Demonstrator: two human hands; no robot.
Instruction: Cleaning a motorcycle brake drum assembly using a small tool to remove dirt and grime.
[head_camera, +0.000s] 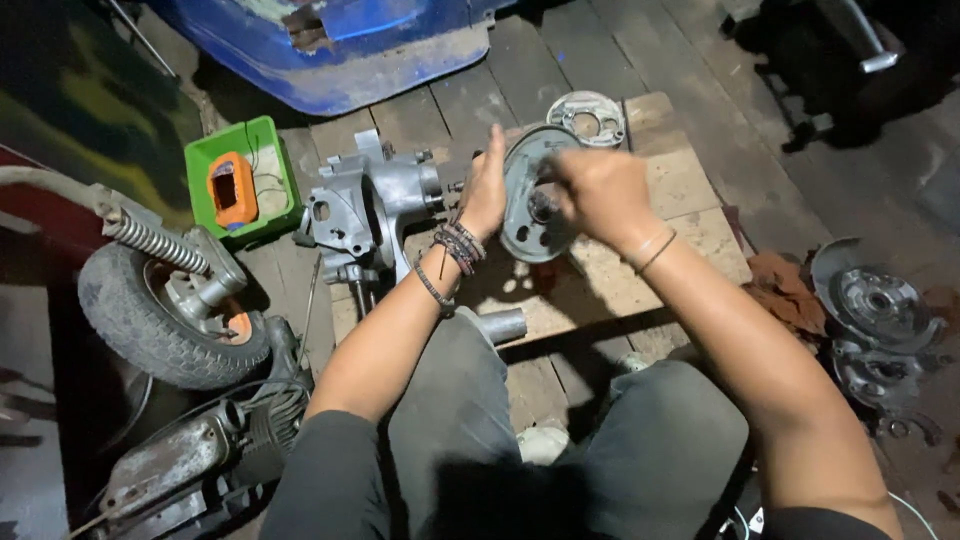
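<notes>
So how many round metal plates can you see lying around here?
3: one round plate held between the left hand and right hand, a smaller one on the boards behind it, one hub disc far right. More may be hidden.

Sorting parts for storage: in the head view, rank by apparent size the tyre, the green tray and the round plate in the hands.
1. tyre
2. green tray
3. round plate
The tray and plate look close; unsure.

Round backing plate (528, 205): bare grey metal, dull sheen, smudged. Engine casing (365, 205): cast metal, matt silver, grimy in the recesses. Floor planks (560, 60): rough, weathered wood; the board (690, 215) beneath the parts is paler, raw and stained. Tray (262, 135): glossy green plastic. Tyre (130, 320): matt black rubber, dusty. Coil spring (150, 242): bright metal. Trousers (660, 450): dark matt cloth. Wrist bands (455, 245): braided cord and beads.
</notes>
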